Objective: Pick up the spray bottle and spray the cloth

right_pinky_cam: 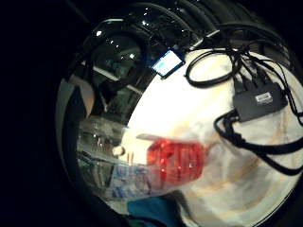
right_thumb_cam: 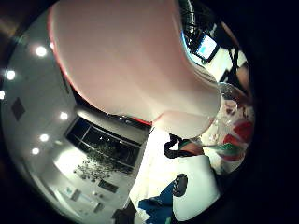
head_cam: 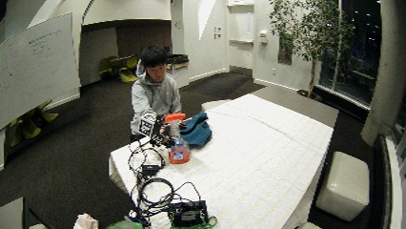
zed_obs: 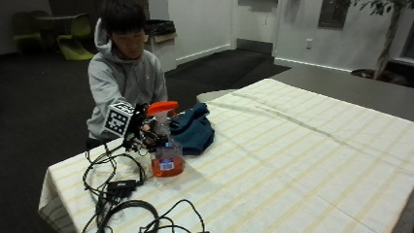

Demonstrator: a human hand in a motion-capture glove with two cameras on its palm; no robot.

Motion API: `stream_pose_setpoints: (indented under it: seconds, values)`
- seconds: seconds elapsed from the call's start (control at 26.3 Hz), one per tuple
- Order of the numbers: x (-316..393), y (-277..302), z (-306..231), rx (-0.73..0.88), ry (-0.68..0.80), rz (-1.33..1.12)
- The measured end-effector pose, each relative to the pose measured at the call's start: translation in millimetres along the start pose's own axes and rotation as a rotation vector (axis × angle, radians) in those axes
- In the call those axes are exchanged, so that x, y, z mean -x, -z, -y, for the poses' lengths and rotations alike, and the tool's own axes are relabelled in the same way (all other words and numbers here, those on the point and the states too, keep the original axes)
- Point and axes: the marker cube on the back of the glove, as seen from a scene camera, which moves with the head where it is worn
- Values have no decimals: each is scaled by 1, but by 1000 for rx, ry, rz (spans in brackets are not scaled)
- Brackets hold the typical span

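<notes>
While the gloved right hand [zed_obs: 144,130] grips the neck of the upright clear plastic spray bottle with orange liquid [zed_obs: 167,154], the crumpled dark blue cloth [zed_obs: 193,128] lies just beyond the bottle, nozzle pointing toward it.

The spray bottle [zed_obs: 167,145] stands upright on the tabletop [zed_obs: 310,160] near its front corner. It is clear, with orange liquid filling the lower part, a small blue label, and an orange spray head on top. The cloth [zed_obs: 193,127] is dark blue. It lies in a crumpled heap just behind the bottle, near the tabletop's edge.
</notes>
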Motion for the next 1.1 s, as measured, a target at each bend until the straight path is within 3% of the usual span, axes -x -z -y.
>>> stream_pose_setpoints:
  seconds: [0.8, 1.1]
  values:
    - [0, -7, 19, -81, 123, -72]
    - [17, 0, 22, -11, 239, -114]
